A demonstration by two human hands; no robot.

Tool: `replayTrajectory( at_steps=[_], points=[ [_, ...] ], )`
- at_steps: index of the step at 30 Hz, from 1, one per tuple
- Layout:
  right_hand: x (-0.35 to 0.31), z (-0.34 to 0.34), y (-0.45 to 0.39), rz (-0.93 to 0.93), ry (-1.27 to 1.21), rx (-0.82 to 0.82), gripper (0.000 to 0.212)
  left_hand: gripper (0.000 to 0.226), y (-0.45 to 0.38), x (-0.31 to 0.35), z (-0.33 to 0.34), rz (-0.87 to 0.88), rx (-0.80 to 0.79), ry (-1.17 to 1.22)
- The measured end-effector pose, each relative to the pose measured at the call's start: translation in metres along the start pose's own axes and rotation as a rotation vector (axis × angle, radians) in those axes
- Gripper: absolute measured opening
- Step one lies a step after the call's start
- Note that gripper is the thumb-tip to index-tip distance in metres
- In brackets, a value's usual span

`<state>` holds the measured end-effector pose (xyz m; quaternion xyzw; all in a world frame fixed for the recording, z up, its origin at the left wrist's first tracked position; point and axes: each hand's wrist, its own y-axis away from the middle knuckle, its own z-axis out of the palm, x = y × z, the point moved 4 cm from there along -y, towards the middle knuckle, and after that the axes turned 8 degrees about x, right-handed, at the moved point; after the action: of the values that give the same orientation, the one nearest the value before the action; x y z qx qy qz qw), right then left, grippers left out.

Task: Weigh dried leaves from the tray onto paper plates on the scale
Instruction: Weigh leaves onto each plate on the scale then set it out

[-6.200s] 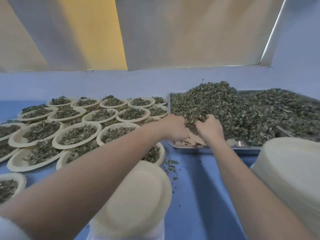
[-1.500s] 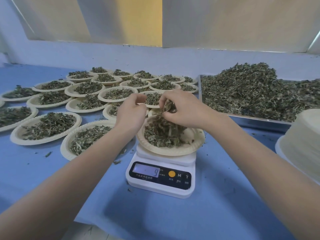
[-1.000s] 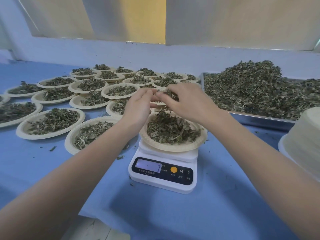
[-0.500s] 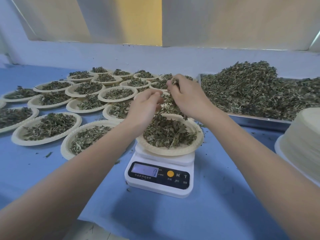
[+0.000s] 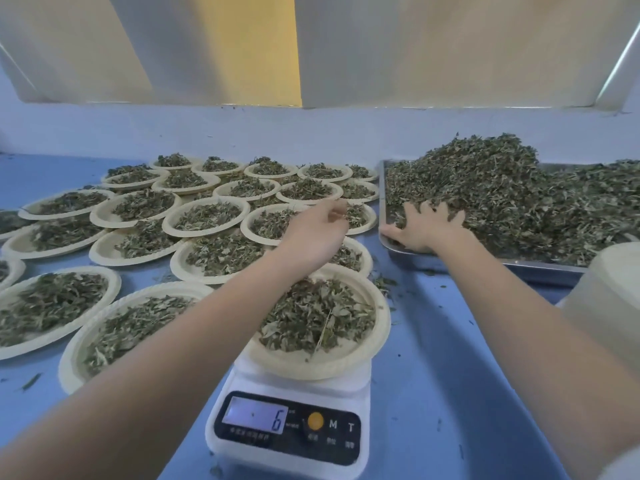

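The left hand [image 5: 313, 233] hovers beyond the paper plate [image 5: 332, 362] on the scale [image 5: 287, 434], pinching a few leaf bits, while rightward the right hand [image 5: 424, 226] lies spread, grip released, on the dried leaves [image 5: 502, 188] in the tray [image 5: 540, 268], nearer that heap

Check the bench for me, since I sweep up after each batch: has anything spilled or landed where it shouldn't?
Yes. Loose leaf bits lie on the blue table between the plate on the scale and the tray. A stray leaf sits at the near left. Otherwise nothing stands out.
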<state>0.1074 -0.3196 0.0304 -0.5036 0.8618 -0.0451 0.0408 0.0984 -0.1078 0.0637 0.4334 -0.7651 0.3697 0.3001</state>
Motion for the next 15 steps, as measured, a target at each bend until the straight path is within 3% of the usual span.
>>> replayTrajectory(
  at_steps=[4, 9, 11, 15],
  points=[
    [-0.016, 0.006, 0.012, -0.154, -0.213, 0.081, 0.053, 0.035, 0.003, -0.005, -0.001, -0.013, 0.013, -0.006],
    [-0.041, -0.011, 0.047, -0.398, -0.395, 0.215, 0.038, 0.032, 0.016, -0.010, -0.015, -0.026, 0.056, 0.013],
    [-0.040, -0.011, 0.047, -0.355, -0.343, 0.198, 0.036, 0.034, 0.023, -0.011, -0.022, -0.026, 0.070, 0.012],
    [-0.006, -0.001, 0.019, -0.060, -0.252, 0.174, 0.027, 0.035, 0.033, -0.015, -0.037, -0.024, 0.106, 0.013]
  ],
)
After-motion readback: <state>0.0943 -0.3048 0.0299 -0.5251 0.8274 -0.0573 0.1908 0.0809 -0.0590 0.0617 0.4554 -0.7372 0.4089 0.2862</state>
